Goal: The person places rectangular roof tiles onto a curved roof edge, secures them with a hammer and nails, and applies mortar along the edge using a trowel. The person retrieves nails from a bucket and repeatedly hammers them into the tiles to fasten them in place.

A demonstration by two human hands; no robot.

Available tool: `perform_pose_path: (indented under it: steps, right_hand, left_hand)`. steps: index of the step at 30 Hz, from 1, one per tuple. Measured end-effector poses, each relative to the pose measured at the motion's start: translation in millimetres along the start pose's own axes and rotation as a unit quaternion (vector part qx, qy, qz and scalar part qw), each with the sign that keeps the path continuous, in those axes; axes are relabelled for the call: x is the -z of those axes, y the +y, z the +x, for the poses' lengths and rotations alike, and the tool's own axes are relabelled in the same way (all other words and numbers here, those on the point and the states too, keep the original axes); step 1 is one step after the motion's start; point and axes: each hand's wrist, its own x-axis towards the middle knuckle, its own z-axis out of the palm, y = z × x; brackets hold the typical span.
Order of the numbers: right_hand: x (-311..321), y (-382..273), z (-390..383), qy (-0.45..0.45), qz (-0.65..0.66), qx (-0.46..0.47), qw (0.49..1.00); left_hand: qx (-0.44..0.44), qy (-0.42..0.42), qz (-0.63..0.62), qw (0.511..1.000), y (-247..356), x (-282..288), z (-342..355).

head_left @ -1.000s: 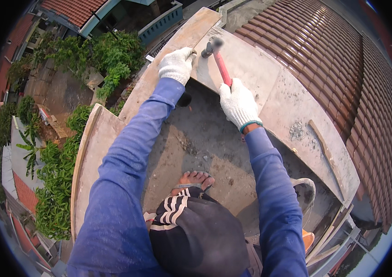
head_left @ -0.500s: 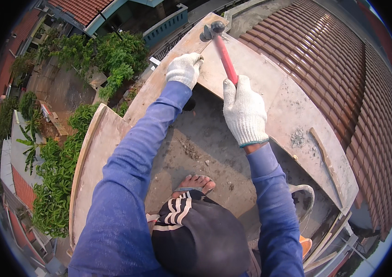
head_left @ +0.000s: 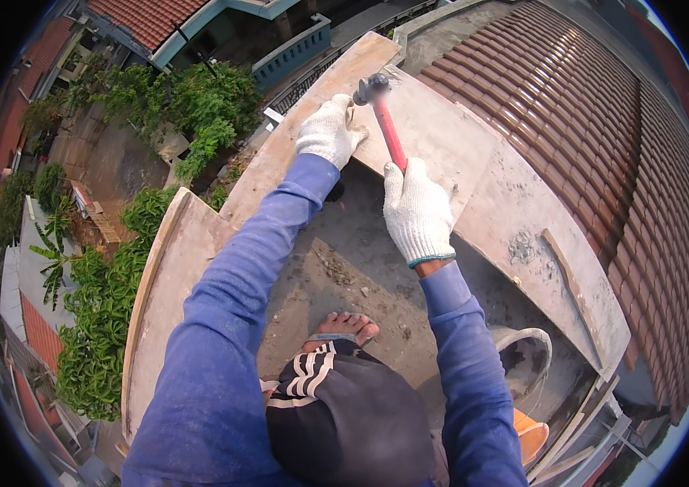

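My right hand [head_left: 419, 213], in a white knit glove, grips the red handle of a hammer [head_left: 388, 134]. Its dark metal head hangs just to the right of my left fingertips, over the pale boards. My left hand [head_left: 328, 131], gloved the same way, rests at the inner edge of the far board [head_left: 275, 174] with fingers and thumb curled together. Whatever they pinch is too small to make out. Another wide pale board [head_left: 434, 122] lies beyond my right hand.
A loose wood strip [head_left: 572, 284] and grey crumbs [head_left: 520, 245] lie on the right board. A bucket [head_left: 541, 345] and an orange object [head_left: 531, 434] stand at lower right. My bare foot [head_left: 344, 326] is on the gritty concrete floor. Beyond the boards are a tiled roof [head_left: 547, 89] and a drop to trees.
The hammer and my right hand have moved slightly left and nearer to me, bringing the head closer to my left fingers. My left hand has turned a little, staying at the board edge.
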Motion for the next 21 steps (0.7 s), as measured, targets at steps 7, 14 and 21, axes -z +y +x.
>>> perform_pose_path:
  steps: [7,14,21]
  right_hand:
    - [6.7,-7.2,-2.4,0.016,0.01,-0.013,1.0]
    - [6.2,-11.4,7.7,0.042,0.026,0.021,0.999]
    - [-18.7,4.2,3.7,0.036,-0.028,-0.008,0.999]
  left_hand:
    - [0.085,-0.105,0.033,0.99,21.5,17.4,11.0]
    - [0.07,-0.095,-0.007,0.993,6.6,10.2,4.7]
    - [0.092,-0.12,0.002,0.988,23.0,16.2,12.3]
